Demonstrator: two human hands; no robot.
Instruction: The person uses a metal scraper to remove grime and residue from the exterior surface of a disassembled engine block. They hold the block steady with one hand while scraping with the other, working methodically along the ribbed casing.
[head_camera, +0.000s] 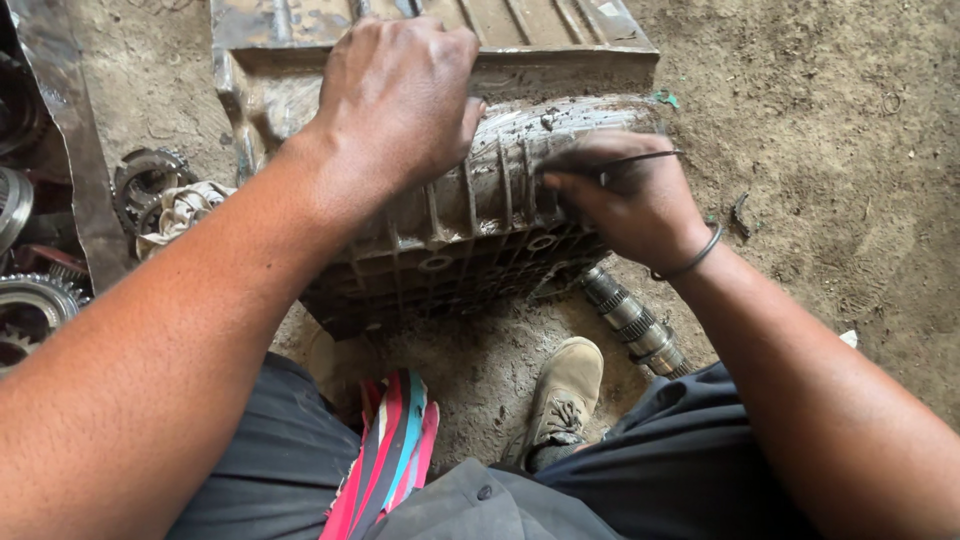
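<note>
Left hand (400, 100) grips the metal casing (470, 230) top, frame centre. Right hand (630, 200) fingers pinch a thin dark rod (640, 157) against its ribs.

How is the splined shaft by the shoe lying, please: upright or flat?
Flat: the splined shaft lies lengthwise on the dirt floor.

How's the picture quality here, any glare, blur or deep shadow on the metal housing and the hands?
Head view: soft, even daylight with no hard shadows; a mild sheen on the top of the ribbed metal housing; its underside falls into deep shadow; the left hand and right hand are fairly sharp, while the near forearms look stretched by the wide lens; the gears at the left edge sit dim.
</note>
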